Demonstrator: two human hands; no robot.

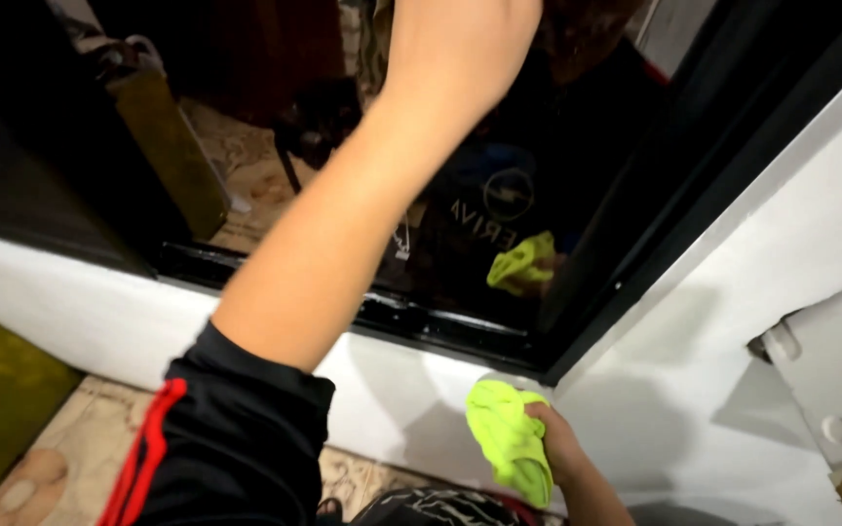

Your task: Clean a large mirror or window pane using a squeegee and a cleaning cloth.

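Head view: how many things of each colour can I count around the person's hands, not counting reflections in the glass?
Neon yellow-green: 1, the cleaning cloth gripped in the right hand
Black: 2, the window frame and the sleeve with a red stripe
White: 1, the wall
Total: 4
The left hand is cut off at the top edge.

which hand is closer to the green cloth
Right. The right hand grips the green cloth low against the white wall under the window. The left hand is raised past the top edge, out of view; only its forearm shows.
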